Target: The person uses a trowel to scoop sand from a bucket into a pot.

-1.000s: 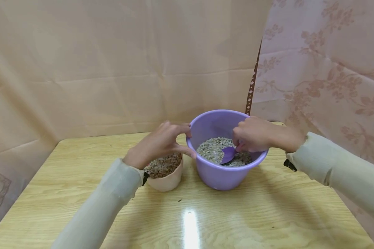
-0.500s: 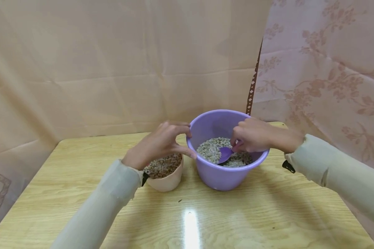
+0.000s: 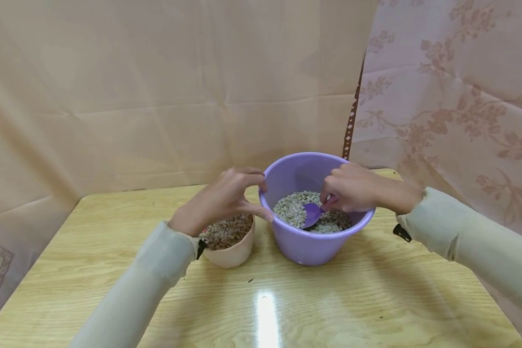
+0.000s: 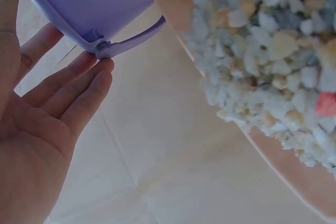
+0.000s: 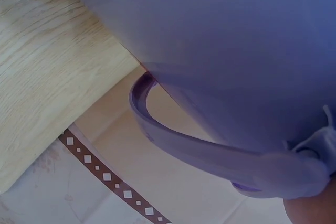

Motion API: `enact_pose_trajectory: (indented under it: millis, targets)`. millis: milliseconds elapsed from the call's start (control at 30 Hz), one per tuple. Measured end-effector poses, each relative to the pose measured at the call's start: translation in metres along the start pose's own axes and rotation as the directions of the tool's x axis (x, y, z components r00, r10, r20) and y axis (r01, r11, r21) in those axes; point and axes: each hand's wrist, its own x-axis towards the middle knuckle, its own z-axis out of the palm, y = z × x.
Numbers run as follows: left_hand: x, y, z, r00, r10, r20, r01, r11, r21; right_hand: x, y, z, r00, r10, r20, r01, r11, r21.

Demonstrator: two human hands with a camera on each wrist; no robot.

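Note:
A purple bucket [image 3: 311, 251] with pale gravel [image 3: 289, 210] inside stands on the table. Down in it, my right hand [image 3: 352, 188] grips the handle of a small purple scoop [image 3: 313, 216], whose blade sits in the gravel. My left hand [image 3: 228, 195] holds the bucket's left rim, thumb and fingers at its edge. In the left wrist view, its fingers [image 4: 86, 90] lie against the bucket near the handle joint. Beneath that wrist is a peach pot [image 3: 235, 256] filled with mixed stones [image 3: 228, 232], partly hidden. The right wrist view shows mostly the bucket's outer wall and its hanging handle [image 5: 199, 153].
The wood-grain table [image 3: 113, 270] reaches back to a beige cloth [image 3: 156, 96], with a floral cloth [image 3: 461, 106] on the right. A small dark fleck [image 3: 250, 280] lies in front of the two containers. In the left wrist view, a red bit [image 4: 326, 104] lies among the stones.
The scoop's blade has shifted slightly left through the gravel, and my right hand has moved a little with it. My left hand keeps its hold on the rim.

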Motion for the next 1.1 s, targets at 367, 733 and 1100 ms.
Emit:
enact_pose_trajectory:
  millis: [367,733,1100]
  targets:
    - [0.0008,-0.0014,0.0026,0.999,0.038,-0.023,-0.039,0.999,-0.012,-0.0004,0.0014,0.0005,1.000,0.012,0.007,-0.012,0.999,0.033]
    - [0.0017,-0.0017,0.0044,0.998,0.052,-0.027,-0.053,0.999,-0.008,0.0008,0.0013,0.0025,1.000,0.012,-0.002,-0.012,0.998,0.065]
    - [0.0024,-0.0010,0.0044,0.999,0.044,-0.021,-0.044,0.999,-0.005,0.0018,0.0028,0.0042,1.000,0.006,-0.018,-0.004,0.997,0.077]
